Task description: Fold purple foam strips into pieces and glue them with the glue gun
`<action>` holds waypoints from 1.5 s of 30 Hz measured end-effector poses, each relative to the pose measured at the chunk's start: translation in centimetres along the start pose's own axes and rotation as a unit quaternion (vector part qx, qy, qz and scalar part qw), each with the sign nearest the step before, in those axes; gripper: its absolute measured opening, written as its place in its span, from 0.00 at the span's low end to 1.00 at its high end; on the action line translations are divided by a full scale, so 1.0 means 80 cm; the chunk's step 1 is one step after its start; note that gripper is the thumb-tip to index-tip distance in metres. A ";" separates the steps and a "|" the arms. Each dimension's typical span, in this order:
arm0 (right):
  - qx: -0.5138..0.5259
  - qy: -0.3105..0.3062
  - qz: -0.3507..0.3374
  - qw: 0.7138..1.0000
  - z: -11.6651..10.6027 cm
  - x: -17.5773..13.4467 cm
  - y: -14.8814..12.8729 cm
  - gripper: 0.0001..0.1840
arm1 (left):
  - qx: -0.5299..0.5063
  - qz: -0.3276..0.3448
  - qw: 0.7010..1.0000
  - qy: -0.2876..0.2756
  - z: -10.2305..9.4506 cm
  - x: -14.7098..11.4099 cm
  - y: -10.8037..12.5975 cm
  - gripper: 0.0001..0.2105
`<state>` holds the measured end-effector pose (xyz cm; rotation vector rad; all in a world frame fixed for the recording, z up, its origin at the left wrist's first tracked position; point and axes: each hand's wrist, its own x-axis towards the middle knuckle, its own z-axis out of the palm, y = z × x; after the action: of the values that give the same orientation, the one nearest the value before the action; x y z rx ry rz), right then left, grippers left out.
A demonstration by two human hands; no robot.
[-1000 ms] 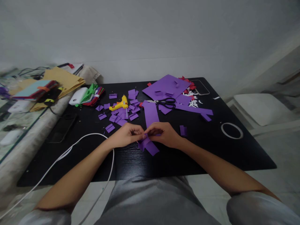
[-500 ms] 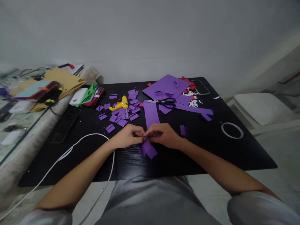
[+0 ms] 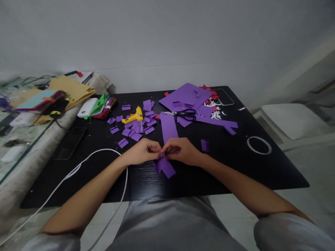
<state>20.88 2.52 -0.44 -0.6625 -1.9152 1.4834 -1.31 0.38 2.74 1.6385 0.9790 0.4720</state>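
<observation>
Near the table's front middle, my left hand (image 3: pixel 146 151) and my right hand (image 3: pixel 181 150) meet fingertip to fingertip. Both pinch a small folded piece of purple paper (image 3: pixel 167 167), whose two flaps hang apart below the fingers. The pinched fold itself is mostly covered by my fingers. Just beyond my hands lies a wide purple paper strip (image 3: pixel 169 127), its near end hidden behind them. Black-handled scissors (image 3: pixel 185 114) rest by the strip's far end. To the left, a yellow glue gun (image 3: pixel 134 116) lies on a heap of small folded purple pieces (image 3: pixel 136 135).
A large purple sheet (image 3: pixel 183 96) lies at the back right, by red and white scraps (image 3: pixel 216 111). A tape ring (image 3: pixel 259 145) is on the right. A white cable (image 3: pixel 101 150) loops past my left forearm. A phone (image 3: pixel 70 143) and stacked coloured sheets (image 3: pixel 102 106) are on the left.
The flaps of the pinched purple piece have shifted slightly, the left one now showing a little less. My hands stay in nearly the same place, still pinching it.
</observation>
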 end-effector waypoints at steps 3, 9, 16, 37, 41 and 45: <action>0.009 -0.001 0.006 1.000 0.000 0.000 0.000 0.12 | 0.008 0.003 1.000 0.000 -0.001 0.000 -0.001 0.08; 0.030 0.007 0.020 0.999 -0.002 0.002 -0.003 0.11 | 0.005 -0.008 1.000 0.005 -0.006 -0.001 -0.002 0.10; 0.035 0.001 0.032 0.999 -0.001 0.002 -0.002 0.13 | -0.001 -0.010 1.000 -0.010 -0.008 -0.001 0.002 0.09; -0.023 0.082 -0.032 0.996 -0.008 0.004 0.002 0.06 | 0.248 0.183 0.941 0.141 -0.005 -0.003 -0.009 0.05; -0.074 0.077 -0.056 0.993 -0.010 0.003 -0.001 0.05 | 0.238 0.203 0.936 0.164 -0.005 -0.003 -0.013 0.03; -0.110 0.090 -0.066 0.988 -0.009 0.003 -0.003 0.04 | 0.233 0.220 0.928 0.188 -0.004 -0.003 -0.014 0.03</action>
<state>21.25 3.07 0.00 -0.7259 -1.9565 1.1034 -2.10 0.43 1.83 2.2734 1.0533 0.9384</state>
